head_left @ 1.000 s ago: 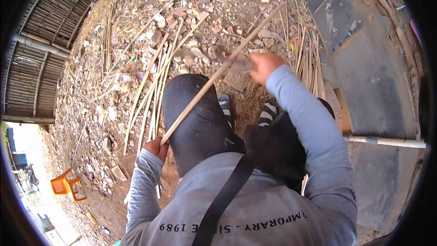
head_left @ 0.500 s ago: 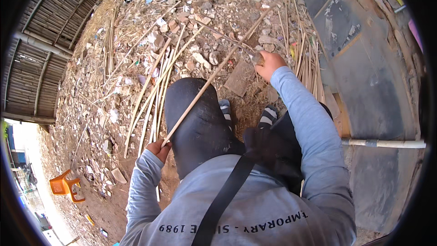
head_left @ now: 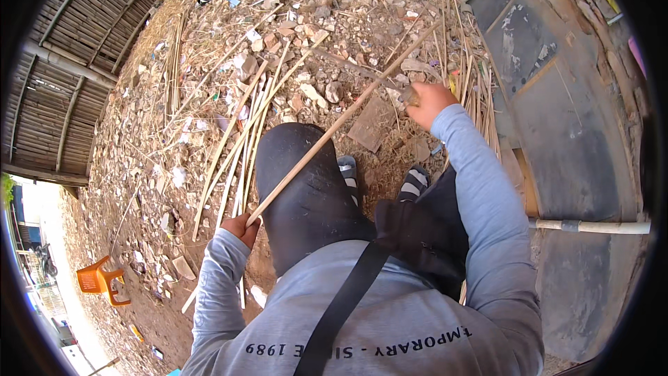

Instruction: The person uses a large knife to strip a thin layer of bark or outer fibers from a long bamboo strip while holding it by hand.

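Note:
My left hand point(head_left: 240, 230) is closed around the lower end of a long bamboo strip point(head_left: 313, 150). From there the strip slants up and to the right, passing over my left thigh point(head_left: 285, 160), its far end above the rubble. A knife point(head_left: 351, 67) with a thin dark blade is gripped by its handle in my right hand point(head_left: 431, 106). The blade points to the far left and crosses the strip in the view; whether they touch I cannot tell. Several pale bamboo strips point(head_left: 224, 153) lie fanned out on the ground left of my leg.
More strips point(head_left: 479, 97) lie to the right, beside dark flat sheets point(head_left: 577, 146). A pale pole point(head_left: 598, 226) extends over these. Stones and litter point(head_left: 313, 94) cover the ground. An orange plastic chair point(head_left: 101, 278) is at the left, below a bamboo-slat wall point(head_left: 52, 111).
My right hand has moved slightly right and nearer with the knife. The bamboo strip's far end has swung to the right, while my left hand keeps its hold in nearly the same place.

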`<state>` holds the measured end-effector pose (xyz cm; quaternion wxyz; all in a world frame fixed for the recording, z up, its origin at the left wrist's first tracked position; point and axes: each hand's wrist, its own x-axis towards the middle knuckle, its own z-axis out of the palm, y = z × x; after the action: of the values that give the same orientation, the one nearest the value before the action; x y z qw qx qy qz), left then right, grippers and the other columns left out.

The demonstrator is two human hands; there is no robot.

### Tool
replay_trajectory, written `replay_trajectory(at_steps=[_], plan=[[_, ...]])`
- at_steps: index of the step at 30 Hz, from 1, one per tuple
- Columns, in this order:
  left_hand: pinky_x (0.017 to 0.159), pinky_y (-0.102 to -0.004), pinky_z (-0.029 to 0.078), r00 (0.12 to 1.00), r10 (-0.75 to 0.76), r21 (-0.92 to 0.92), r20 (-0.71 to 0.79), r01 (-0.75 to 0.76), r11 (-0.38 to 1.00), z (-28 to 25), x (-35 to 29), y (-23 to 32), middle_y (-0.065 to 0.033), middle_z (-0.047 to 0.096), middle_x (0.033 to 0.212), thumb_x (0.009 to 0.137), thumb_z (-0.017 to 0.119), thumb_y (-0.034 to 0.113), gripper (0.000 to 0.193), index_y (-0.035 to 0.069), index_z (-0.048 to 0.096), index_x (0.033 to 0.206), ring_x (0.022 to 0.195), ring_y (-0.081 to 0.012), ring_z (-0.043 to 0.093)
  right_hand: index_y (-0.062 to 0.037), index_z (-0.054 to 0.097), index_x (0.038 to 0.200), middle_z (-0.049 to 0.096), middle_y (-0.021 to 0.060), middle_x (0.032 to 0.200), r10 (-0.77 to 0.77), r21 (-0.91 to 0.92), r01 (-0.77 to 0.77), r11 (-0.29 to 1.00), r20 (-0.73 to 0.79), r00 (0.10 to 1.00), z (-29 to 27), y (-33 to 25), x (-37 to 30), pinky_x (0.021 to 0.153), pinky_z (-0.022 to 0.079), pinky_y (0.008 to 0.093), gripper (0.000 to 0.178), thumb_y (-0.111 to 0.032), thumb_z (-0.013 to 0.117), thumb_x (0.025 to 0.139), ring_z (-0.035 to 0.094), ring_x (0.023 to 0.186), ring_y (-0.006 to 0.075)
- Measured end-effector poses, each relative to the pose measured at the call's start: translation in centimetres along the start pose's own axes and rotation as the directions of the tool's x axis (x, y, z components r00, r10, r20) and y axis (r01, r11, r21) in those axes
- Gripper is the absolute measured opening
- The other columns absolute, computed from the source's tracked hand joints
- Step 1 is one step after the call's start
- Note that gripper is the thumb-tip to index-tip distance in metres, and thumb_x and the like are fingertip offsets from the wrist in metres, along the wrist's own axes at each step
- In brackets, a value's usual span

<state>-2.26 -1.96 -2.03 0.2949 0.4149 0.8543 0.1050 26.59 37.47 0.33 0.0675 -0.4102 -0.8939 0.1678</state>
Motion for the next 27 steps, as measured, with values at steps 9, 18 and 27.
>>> replay_trajectory(at_steps=[9, 18, 27], plan=[[0.063, -0.0484, 0.049, 0.996, -0.032, 0.081, -0.085, 0.038, 0.996, 1.0, -0.4, 1.0, -0.0249, 0.063, 0.071, 0.093, 0.059, 0.035, 0.034, 0.002, 0.062, 0.086, 0.070, -0.0453, 0.062, -0.0053, 0.067, 0.109, 0.068, 0.0218, 0.097, 0.103, 0.134, -0.106, 0.985, 0.032, 0.994, 1.4, 0.3, 0.6, 0.084, 0.053, 0.0427, 0.043, -0.028, 0.068, 0.072, 0.065, 0.093, 0.0376], [0.064, -0.0497, 0.048, 0.990, 0.017, 0.083, -0.143, -0.005, 0.997, -0.2, -2.2, 2.4, -0.0238, 0.062, 0.072, 0.095, 0.052, 0.051, 0.050, 0.002, 0.059, 0.085, 0.071, -0.0454, 0.062, -0.0038, 0.062, 0.115, 0.066, 0.0235, 0.097, -0.019, 0.144, 0.020, 0.989, -0.014, 1.000, 3.1, 0.8, -0.4, 0.084, 0.051, 0.0426, 0.054, -0.041, 0.072, 0.076, 0.063, 0.092, 0.0397], [0.065, -0.0521, 0.049, 0.982, 0.058, 0.267, -0.181, -0.008, 0.964, -1.0, -2.4, 3.2, -0.0231, 0.064, 0.078, 0.093, 0.055, 0.047, 0.043, 0.004, 0.059, 0.091, 0.074, -0.0457, 0.062, -0.0059, 0.061, 0.114, 0.067, 0.0210, 0.098, 0.055, -0.204, -0.019, 0.979, 0.174, 0.983, 0.2, -1.9, -1.4, 0.084, 0.051, 0.0474, 0.046, -0.034, 0.068, 0.078, 0.064, 0.094, 0.0389]])
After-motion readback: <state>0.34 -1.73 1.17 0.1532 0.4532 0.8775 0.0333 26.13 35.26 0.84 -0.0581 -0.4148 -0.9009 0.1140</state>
